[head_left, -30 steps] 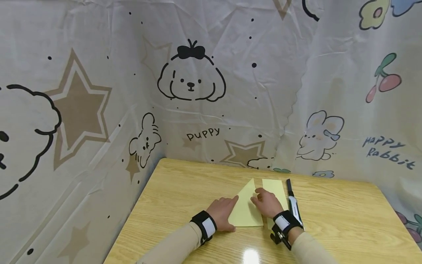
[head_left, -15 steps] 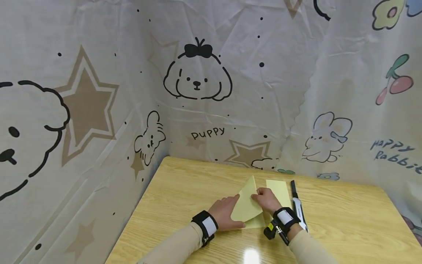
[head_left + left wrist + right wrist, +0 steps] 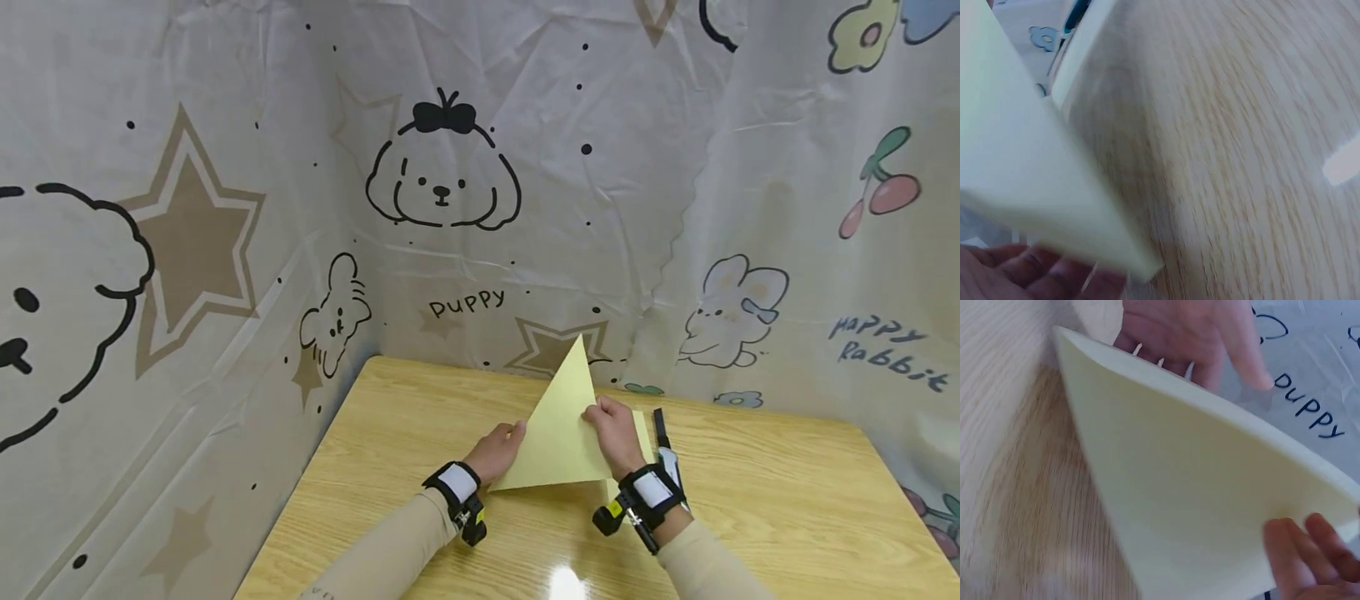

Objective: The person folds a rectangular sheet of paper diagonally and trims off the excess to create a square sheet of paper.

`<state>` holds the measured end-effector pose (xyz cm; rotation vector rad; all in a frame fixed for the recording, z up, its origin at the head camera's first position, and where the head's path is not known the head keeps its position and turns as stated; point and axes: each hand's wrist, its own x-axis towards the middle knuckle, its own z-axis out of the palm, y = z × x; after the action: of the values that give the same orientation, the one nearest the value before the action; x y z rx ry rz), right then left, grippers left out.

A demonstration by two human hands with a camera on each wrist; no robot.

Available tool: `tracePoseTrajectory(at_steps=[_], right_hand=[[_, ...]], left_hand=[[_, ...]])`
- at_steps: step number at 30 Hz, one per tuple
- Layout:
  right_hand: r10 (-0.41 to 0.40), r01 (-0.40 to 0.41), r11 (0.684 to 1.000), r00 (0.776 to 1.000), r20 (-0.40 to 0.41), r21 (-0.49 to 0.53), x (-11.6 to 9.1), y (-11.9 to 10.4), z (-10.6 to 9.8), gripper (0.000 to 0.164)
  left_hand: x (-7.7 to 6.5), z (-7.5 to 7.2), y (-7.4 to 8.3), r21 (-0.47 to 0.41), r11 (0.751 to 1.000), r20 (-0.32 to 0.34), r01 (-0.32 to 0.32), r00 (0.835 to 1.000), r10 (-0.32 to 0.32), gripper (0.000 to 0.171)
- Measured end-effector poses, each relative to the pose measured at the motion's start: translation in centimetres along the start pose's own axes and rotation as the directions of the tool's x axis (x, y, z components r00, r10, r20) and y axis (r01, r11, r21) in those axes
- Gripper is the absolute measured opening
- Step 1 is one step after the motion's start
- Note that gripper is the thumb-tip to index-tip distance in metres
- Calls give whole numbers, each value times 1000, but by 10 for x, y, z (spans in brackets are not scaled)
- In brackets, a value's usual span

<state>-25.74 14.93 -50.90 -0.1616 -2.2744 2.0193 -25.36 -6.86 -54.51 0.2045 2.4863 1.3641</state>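
A pale yellow sheet of paper [image 3: 562, 425], folded into a triangle, is raised off the table with its point up. My right hand [image 3: 617, 435] pinches its right edge, thumb on the near face. In the right wrist view the fingers [image 3: 1291, 550] of that hand lie against the paper. At the lower left edge is my left hand [image 3: 497, 452], its thumb apart from the paper. The right wrist view shows the left hand [image 3: 1191, 337] relaxed, with its fingertips partly hidden behind the paper's edge.
A yellow paper strip [image 3: 642, 433] lies behind my right hand, mostly hidden. Beside it is a slim black-and-white tool [image 3: 669, 462] resembling a utility knife. The wooden table [image 3: 405, 417] meets a printed cloth [image 3: 450, 258] at the back.
The triangular paper, lying flat a second ago, has had its right side lifted, then the whole sheet raised. My left hand has moved from pressing it to its lower left edge.
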Motion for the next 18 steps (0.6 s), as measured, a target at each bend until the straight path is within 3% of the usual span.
tracePoseTrajectory(at_steps=[6,9,11,12,13,15,17,18], right_hand=[[-180,176,983,980,-87,-56,-6,-2,3,35],[-226,221,974,968,-111,-55,-8,-2,5,32],[-246,244,969,962,-119,-37,-9,-2,7,29],[-261,261,965,958,-121,-22,-10,-3,8,27],[-275,276,961,954,-122,-9,-11,-3,9,25],[-300,305,952,947,-118,23,-13,-4,12,20],[-314,319,947,943,-108,40,-15,-4,14,17],[-317,323,945,943,-98,49,-16,-4,15,16]], left_hand=[[-2,-3,-2,46,991,-156,125,981,-117,72],[0,-6,-5,-73,973,-160,218,961,-227,70],[2,-8,-6,-252,927,-122,279,941,-317,70],[3,-10,-5,-365,880,-90,303,930,-357,70],[3,-11,-5,-480,818,-56,317,919,-389,72],[5,-15,-1,-681,660,12,318,906,-424,77],[6,-17,3,-813,503,64,295,902,-427,82],[8,-17,5,-851,444,77,282,902,-425,82]])
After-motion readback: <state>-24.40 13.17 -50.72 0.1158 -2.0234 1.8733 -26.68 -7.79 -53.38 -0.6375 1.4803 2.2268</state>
